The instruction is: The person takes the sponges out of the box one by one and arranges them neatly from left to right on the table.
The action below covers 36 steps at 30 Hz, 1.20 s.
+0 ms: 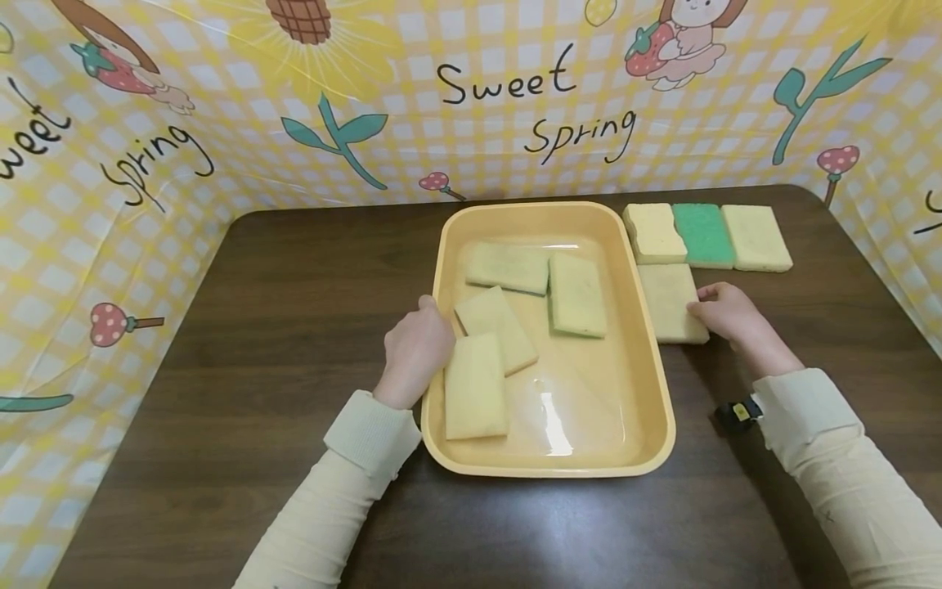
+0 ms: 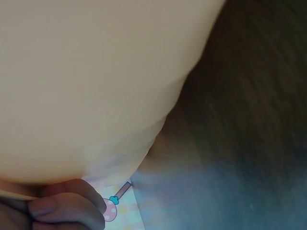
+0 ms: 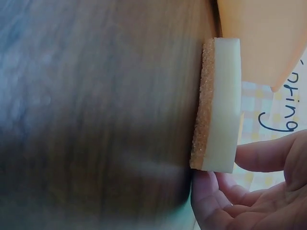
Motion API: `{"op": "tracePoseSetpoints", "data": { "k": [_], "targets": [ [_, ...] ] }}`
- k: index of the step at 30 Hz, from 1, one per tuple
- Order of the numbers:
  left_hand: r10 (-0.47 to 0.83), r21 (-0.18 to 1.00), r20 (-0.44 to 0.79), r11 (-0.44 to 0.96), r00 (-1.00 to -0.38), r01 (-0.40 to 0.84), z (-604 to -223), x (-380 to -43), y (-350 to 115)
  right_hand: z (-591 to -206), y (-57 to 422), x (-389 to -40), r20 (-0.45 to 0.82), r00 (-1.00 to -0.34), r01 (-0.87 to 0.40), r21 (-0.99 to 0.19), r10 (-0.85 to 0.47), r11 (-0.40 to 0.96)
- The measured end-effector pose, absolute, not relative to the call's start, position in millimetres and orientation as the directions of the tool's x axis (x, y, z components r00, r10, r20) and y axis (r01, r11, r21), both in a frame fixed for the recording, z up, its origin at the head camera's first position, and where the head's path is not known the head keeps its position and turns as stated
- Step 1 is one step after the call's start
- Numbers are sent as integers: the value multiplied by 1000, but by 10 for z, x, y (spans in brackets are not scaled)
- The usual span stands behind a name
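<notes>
My left hand (image 1: 418,352) grips the left rim of a yellow plastic tray (image 1: 552,468); curled fingers (image 2: 72,208) show below the tray wall in the left wrist view. Inside the tray lie several pale yellow sponges (image 1: 477,388), two of them overlapping at the left. At the tray's right side, my right hand (image 1: 728,315) pinches the right edge of a cream sponge (image 1: 668,303). The right wrist view shows this sponge (image 3: 225,105) from its side, with a rough brownish layer on its table side. There the thumb (image 3: 261,155) is at its upper face, other fingers at its end.
Behind the held sponge, a row lies on the dark wooden table (image 1: 294,327): a wavy-edged cream sponge (image 1: 655,233), a green-topped one (image 1: 704,236) and another cream one (image 1: 756,236). A printed cloth (image 1: 500,123) hangs along the table's back and sides.
</notes>
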<state>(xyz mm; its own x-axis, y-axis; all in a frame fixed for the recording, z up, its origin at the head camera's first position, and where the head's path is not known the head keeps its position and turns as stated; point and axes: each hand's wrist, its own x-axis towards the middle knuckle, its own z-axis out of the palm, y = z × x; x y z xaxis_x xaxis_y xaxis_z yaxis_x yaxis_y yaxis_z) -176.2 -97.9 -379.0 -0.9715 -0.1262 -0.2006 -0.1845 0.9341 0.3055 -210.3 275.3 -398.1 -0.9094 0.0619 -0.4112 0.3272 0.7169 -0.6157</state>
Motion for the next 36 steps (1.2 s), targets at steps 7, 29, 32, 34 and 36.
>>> {"op": "tracePoseSetpoints", "data": {
  "k": [7,29,32,34,36],
  "targets": [
    [-126,303,-201,935,-971,-184,-3796,-1764,-975,-3973,2759,-2101,-423,-904,339,-613,66,714],
    [-126,288,-216,939,-968,-187,-3780,-1773,-956,-3956,2704,-2086,-400,-910,357,-628,106,691],
    [-125,286,-225,940,-966,-188,-3780,-1777,-954,-3908,2660,-2062,-362,-922,348,-629,134,695],
    [-124,286,-227,940,-966,-188,-3780,-1778,-955,-3860,2614,-2041,-321,-937,322,-634,140,703],
    [-124,286,-226,940,-966,-188,-3780,-1778,-953,-3810,2560,-2020,-279,-952,285,-645,129,709]
  ]
}}
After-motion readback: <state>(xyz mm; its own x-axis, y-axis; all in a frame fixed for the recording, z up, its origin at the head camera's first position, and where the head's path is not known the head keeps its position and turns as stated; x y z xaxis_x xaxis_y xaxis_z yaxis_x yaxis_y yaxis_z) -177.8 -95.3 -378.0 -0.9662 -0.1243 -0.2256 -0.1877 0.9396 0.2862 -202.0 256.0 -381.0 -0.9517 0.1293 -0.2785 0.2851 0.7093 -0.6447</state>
